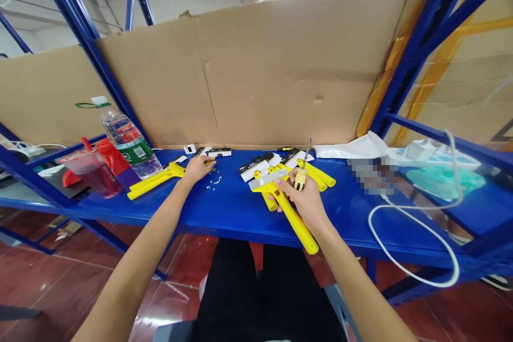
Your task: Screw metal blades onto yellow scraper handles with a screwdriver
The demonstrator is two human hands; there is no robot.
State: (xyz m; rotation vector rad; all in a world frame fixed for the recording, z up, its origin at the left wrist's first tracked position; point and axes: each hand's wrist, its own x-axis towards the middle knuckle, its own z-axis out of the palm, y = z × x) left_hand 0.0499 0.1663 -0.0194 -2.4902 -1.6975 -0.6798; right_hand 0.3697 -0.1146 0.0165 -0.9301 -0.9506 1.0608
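Note:
My right hand [308, 202] is closed around a yellow scraper [297, 223] with a wide flat blade and, together with it, a small screwdriver [300, 177] whose shaft points up. My left hand [196, 170] reaches to the tabletop at the back, fingers pinched together; what lies between them is too small to name. Beside it are scattered small pale bits [214, 184]. More yellow scrapers [150, 184] rest to the left of that hand. Behind my right hand lie other yellow scrapers [324, 177] and black-and-white printed cards [254, 166].
On the left stand a water bottle [134, 141] and a red lidded cup [94, 171]. A white cable [401, 270] loops over the right front edge. White plastic wrapping [348, 148] and a teal bag [447, 184] lie right. Cardboard [280, 75] walls the back; blue posts [404, 53] flank it.

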